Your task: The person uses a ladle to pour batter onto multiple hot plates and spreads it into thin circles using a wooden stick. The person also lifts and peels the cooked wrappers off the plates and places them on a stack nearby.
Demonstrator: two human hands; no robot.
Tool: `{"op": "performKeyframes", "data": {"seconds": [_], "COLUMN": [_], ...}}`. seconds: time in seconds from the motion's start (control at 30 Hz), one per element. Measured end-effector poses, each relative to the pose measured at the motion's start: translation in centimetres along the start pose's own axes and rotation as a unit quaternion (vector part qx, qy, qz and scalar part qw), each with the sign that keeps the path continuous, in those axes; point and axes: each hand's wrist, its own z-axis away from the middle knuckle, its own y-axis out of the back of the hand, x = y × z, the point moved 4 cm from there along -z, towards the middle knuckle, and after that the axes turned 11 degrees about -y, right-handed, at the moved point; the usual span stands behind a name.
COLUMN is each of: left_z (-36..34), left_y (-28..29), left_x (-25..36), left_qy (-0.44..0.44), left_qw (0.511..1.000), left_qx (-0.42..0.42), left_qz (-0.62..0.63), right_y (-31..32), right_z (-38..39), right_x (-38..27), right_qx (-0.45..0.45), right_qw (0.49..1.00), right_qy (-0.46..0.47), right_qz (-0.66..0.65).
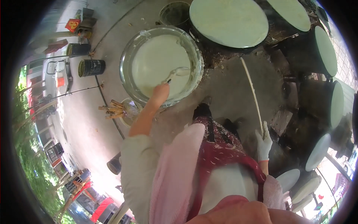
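My bare left hand (161, 94) is closed around the handle of a ladle (181, 71). The ladle's pale-coated bowl is over the right part of a wide metal basin (125, 67), at the white liquid batter (153, 56) inside; whether it dips in, I cannot tell. White smears cling to the basin's rim. In a white glove, my right hand (264, 145) grips the lower end of a long, thin, pale stick (252, 89). The stick points forward, its far tip near a large round griddle (229, 22) with a pale surface.
More round pale-topped griddles (326, 51) curve down the right side. A dark bucket (174, 13) stands behind the basin. Beside my left forearm is a tub (131, 111) with wooden sticks (113, 109). Another black bucket (91, 68) stands on the concrete floor farther left.
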Motion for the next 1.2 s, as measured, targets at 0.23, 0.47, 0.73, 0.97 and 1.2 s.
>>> {"op": "performKeyframes", "data": {"seconds": [0.23,0.47,0.73,0.97,1.2], "left_z": [-8.0,2.1,9.9,18.5,21.9], "left_y": [-5.7,-13.2,-15.7,-2.4,12.6], "left_x": [-7.0,-4.6,6.3,9.6,6.0], "left_qy": [-0.039,0.148,0.059,-0.099,-0.249], "left_qw": [0.999,0.751,0.097,0.037,0.261], "left_qx": [0.003,-0.151,-0.038,-0.015,0.130], "left_qz": [0.011,0.626,0.993,0.994,0.923], "right_y": [-4.6,-10.6,-14.3,-10.4,-5.3], "right_z": [1.8,4.9,9.0,12.7,14.4], "right_x": [-0.8,-1.9,9.3,7.2,4.2], "right_qx": [-0.023,-0.129,-0.328,-0.349,-0.165], "right_qw": [0.995,0.970,0.924,0.934,0.964], "right_qy": [-0.042,-0.115,-0.058,-0.015,0.171], "right_qz": [0.087,0.169,0.186,0.072,-0.115]}}
